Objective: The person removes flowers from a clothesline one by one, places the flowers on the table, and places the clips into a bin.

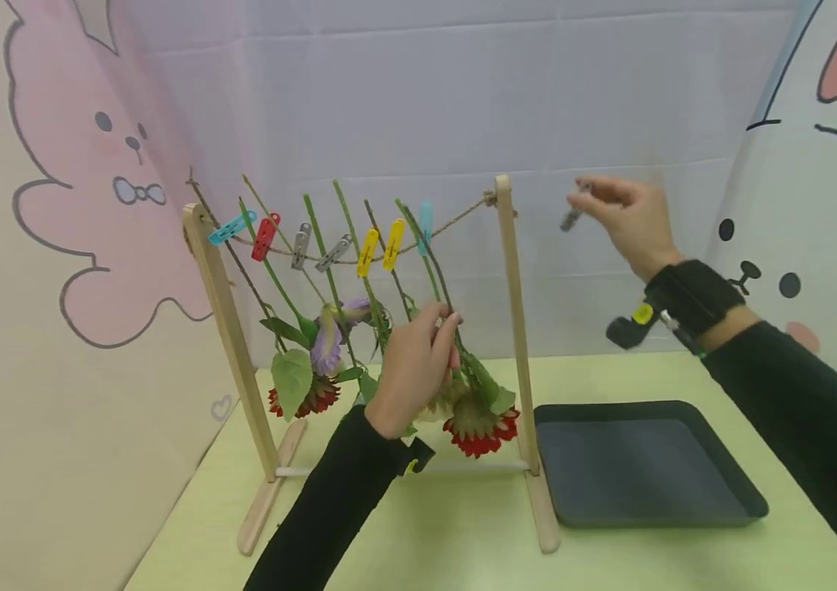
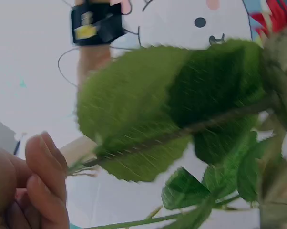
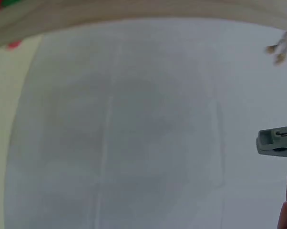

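Note:
My left hand (image 1: pixel 418 369) pinches the stem of a red flower (image 1: pixel 481 427) that hangs head down at the right of the rope. In the left wrist view its fingers (image 2: pixel 48 176) hold the stem beside a large green leaf (image 2: pixel 134 109). My right hand (image 1: pixel 628 222), raised right of the wooden post, pinches a grey clothespin (image 3: pixel 277 140). Other stems hang from the rope (image 1: pixel 463 215) by several clothespins: light blue (image 1: pixel 232 227), red (image 1: pixel 266 236), grey (image 1: pixel 301 246) and yellow (image 1: pixel 393 244). A light blue clothespin (image 1: pixel 427 226) sits near the held stem's top.
The wooden rack's right post (image 1: pixel 514 328) stands between my hands, its left post (image 1: pixel 234 353) beyond the flowers. A dark grey tray (image 1: pixel 647 468) lies on the pale green table (image 1: pixel 463 542) at right. Behind hangs a pale curtain (image 1: pixel 404 98).

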{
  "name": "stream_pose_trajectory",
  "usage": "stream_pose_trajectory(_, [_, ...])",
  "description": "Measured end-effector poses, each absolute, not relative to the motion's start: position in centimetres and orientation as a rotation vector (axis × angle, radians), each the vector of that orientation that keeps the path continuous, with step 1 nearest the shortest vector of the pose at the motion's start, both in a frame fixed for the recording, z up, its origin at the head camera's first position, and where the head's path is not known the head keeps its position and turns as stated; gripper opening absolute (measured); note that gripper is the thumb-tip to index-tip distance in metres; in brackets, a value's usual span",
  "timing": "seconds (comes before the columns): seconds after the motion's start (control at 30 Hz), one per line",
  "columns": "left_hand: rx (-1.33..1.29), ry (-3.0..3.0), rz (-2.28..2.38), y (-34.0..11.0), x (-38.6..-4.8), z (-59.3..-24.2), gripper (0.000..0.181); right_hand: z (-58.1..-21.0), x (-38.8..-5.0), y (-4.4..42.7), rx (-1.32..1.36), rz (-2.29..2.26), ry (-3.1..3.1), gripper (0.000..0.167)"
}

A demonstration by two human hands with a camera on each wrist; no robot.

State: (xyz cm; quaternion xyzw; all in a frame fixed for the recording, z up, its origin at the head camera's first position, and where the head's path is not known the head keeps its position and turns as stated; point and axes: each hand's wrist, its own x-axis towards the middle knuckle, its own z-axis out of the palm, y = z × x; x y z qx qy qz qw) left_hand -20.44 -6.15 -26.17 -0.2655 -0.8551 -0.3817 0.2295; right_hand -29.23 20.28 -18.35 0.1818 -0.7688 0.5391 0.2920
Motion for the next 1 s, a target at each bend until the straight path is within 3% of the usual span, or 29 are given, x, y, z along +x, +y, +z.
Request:
stream_pose_trajectory(0.13, [-0.865, -2.261, -0.479, -6.9, -18.4, -28.1, 0.008, -26.2, -28.2, 23.0, 0.667, 0.642, -2.282, 0.033])
stream_pose_trajectory(0.3, [-0.979, -2.322, 0.225, -7.0, -16.3, -31.6, 0.012, -34.9, -26.5, 25.5, 0.955, 0.002, -2.363, 0.032])
stream_pose_trajectory(0.5, [-1.031, -2.425, 0.602, -7.2, -17.1, -37.2, 0.02, -40.4, -25.4, 27.9, 1.007, -0.364, -2.577, 0.02])
stream_pose_trajectory(0.73, [-0.981, -2.422, 0.867, -9.7, -22.5, -45.1, 0.022, -43.4, -25.5, 29.8, 0.929, -0.287, -2.714, 0.019])
stream_pose_trajectory(1.0, [-0.964, -2.517, 0.772, -13.7, -34.0, -64.8, 0.021, -44.7, -25.5, 29.7, 0.906, -0.259, -2.754, 0.028])
